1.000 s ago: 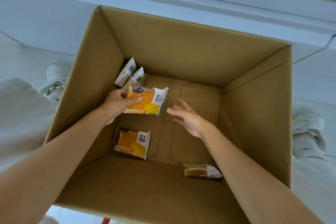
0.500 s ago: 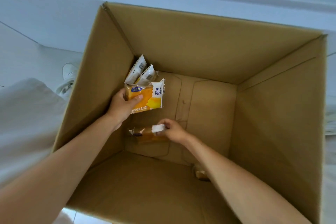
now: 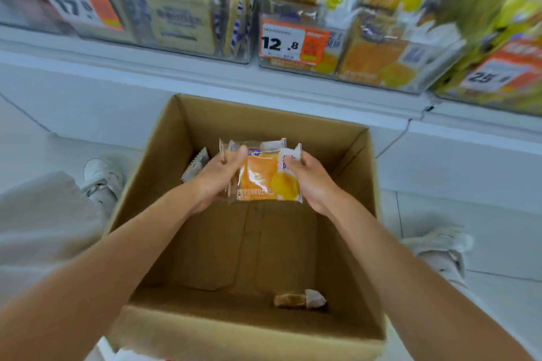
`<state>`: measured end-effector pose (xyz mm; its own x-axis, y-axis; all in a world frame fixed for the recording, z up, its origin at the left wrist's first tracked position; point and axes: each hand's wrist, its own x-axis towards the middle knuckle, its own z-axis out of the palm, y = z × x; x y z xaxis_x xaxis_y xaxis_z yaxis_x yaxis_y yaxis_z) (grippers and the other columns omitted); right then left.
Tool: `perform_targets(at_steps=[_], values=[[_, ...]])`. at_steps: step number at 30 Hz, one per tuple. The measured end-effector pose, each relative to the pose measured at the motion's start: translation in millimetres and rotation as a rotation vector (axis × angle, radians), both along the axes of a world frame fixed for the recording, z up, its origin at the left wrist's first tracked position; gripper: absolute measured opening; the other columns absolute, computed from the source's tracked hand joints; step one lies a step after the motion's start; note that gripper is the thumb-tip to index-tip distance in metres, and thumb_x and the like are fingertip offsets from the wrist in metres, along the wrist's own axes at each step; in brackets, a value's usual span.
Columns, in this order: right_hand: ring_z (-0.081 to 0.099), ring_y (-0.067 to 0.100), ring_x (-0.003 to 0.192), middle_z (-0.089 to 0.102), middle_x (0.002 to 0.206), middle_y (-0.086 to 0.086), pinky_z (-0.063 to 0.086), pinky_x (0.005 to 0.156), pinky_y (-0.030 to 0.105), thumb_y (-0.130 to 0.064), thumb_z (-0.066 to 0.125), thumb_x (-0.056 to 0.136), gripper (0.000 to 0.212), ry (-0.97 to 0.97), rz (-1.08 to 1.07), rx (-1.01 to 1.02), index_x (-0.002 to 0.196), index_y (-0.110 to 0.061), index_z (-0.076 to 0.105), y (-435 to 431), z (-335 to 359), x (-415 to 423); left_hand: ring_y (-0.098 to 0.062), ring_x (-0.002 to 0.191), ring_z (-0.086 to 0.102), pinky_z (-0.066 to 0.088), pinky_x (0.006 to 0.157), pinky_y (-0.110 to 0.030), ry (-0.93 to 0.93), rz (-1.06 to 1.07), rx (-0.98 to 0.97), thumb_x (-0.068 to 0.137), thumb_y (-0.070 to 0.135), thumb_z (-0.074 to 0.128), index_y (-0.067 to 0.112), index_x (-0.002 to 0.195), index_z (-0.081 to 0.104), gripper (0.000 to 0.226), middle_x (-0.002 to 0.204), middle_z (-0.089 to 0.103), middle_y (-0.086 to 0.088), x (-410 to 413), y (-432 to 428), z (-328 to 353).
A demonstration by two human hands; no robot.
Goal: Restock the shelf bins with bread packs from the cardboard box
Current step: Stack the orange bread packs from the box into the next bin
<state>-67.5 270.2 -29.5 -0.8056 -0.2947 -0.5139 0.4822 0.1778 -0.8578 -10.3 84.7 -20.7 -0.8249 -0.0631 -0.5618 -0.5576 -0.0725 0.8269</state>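
While you lean over the cardboard box [image 3: 264, 120], both of your hands hold an orange bread pack [image 3: 264, 179] above its open top, below the shelf. Your left hand [image 3: 218, 179] grips the pack's left edge, with the thumb curled over the front face near the upper corner. Your right hand [image 3: 312, 182] pinches the right side, where the wrapper ends in a white strip. The pack faces you, tilted a little, with its printed picture towards the right hand. The clear top edge of a second pack [image 3: 255, 144] shows just behind the orange one; which hand bears it cannot be told.

Two packs remain in the box. One pale pack [image 3: 197, 163] leans in the far left corner, just beside your left hand. Another, a small pack [image 3: 299, 299], lies on the box floor against the near wall, towards the right.

Above the box, clear shelf bins line the white shelf. The left bin [image 3: 176, 48] holds pale bread packs and carries a price tag [image 3: 79, 6] that begins with 17. The middle bin [image 3: 346, 75] holds orange packs like the one in your hands; its tag [image 3: 290, 42] reads 12.8. The bin at the far right [image 3: 469, 97] is blurred. A white shoe [image 3: 99, 176] stands left of the box and another [image 3: 440, 249] to its right.
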Motion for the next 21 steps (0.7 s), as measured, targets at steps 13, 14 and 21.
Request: perform_targets(at_steps=[13,14,21], values=[[0.07,0.021,0.1,0.071,0.112,0.002,0.056,0.089,0.046,-0.027,0.092,0.057,0.083,0.43,-0.212,-0.067,0.128,-0.022,0.05,84.6,165.4,-75.9,-0.012,0.079,0.064,0.051,0.068,-0.017,0.497,-0.164,-0.207,0.08,0.044,0.076,0.018,0.104,0.058,0.04,0.089,0.067,0.001,-110.8,75.6,160.7],[0.069,0.022,0.101,0.07,0.114,0.004,0.055,0.09,0.046,-0.024,0.093,0.054,0.085,0.464,-0.258,-0.086,0.128,-0.021,0.05,93.5,175.7,-88.4,-0.012,0.088,0.064,0.05,0.072,-0.017,0.595,-0.132,-0.278,0.081,0.045,0.075,0.02,0.113,0.058,0.044,0.097,0.067,0.003,-126.6,79.6,168.8],[0.067,0.015,0.098,0.069,0.107,-0.003,0.054,0.092,0.036,-0.014,0.086,0.069,0.066,0.65,-0.398,-0.076,0.125,-0.021,0.051,125.7,202.3,-193.1,-0.022,0.134,0.037,0.03,0.112,-0.042,0.966,-0.148,-1.182,0.091,0.036,0.065,0.025,0.138,0.049,0.052,0.14,0.045,0.001,-201.7,57.8,173.9]])
